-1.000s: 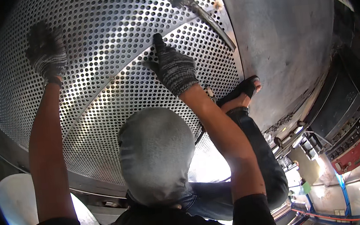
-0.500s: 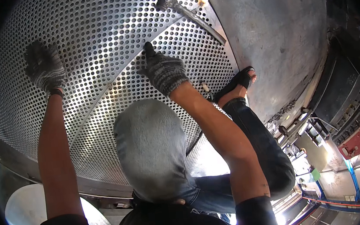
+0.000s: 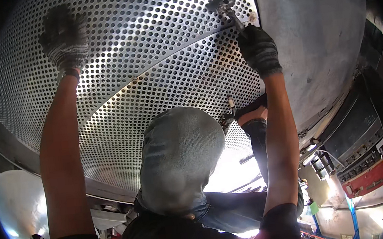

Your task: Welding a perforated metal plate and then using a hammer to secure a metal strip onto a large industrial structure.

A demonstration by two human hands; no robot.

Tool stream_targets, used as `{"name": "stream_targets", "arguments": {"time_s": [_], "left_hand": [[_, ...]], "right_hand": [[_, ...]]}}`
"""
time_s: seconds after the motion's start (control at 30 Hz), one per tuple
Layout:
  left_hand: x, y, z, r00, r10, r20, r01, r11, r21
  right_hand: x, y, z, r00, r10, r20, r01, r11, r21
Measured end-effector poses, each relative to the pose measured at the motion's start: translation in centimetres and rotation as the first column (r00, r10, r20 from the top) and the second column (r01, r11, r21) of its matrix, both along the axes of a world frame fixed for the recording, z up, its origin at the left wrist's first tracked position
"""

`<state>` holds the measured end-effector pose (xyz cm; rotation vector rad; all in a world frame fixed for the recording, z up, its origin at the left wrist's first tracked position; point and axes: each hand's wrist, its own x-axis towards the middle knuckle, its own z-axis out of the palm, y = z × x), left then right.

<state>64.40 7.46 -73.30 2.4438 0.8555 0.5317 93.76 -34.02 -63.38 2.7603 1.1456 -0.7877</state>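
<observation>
My right hand [image 3: 259, 50], in a dark grey knit glove, is closed around the handle of a metal hammer [image 3: 223, 6] at the upper right. The hammer's head points up and left, over a curved perforated metal sheet [image 3: 153, 100]. Much of the handle is hidden in my fist. At the upper left my gloved left hand [image 3: 64, 38] rests against the same sheet, fingers spread and slightly blurred, holding nothing. A curved seam [image 3: 150, 71] crosses the perforated metal between the two hands.
My bent knee [image 3: 181, 157] in grey jeans is low in the middle. A torch-like tool [image 3: 230, 104] lies beside my other leg. Smooth sheet metal [image 3: 308, 39] borders the holes at right. A shiny rounded metal piece [image 3: 18, 210] stands lower left; a red cabinet [image 3: 368, 180] is lower right.
My right hand has moved up and right from the seam and taken hold of the hammer's handle. My left hand has shifted slightly up in the picture. The whole view has shifted too.
</observation>
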Motion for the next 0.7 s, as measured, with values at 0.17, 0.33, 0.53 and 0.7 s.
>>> {"name": "stream_targets", "arguments": {"time_s": [0.17, 0.33, 0.53, 0.7], "left_hand": [[-0.9, 1.2, -1.3, 0.976, 0.071, -0.206, 0.009, 0.930, 0.367], [-1.2, 0.8, 0.4, 0.962, 0.126, -0.242, 0.026, 0.841, 0.540], [2.9, -2.5, 3.5, 0.595, 0.370, -0.714, 0.308, 0.715, 0.627], [-1.3, 0.4, 0.2, 0.956, 0.091, -0.277, 0.073, 0.844, 0.531]], "right_hand": [[-7.6, 7.4, 11.3, 0.707, -0.521, -0.479, 0.648, 0.748, 0.143], [-12.3, 7.2, 14.3, 0.961, -0.272, 0.044, 0.199, 0.797, 0.569], [-17.9, -4.4, 0.5, 0.897, -0.411, -0.160, 0.430, 0.897, 0.106], [-14.3, -1.2, 3.1, 0.930, -0.305, -0.206, 0.321, 0.946, 0.048]]}}
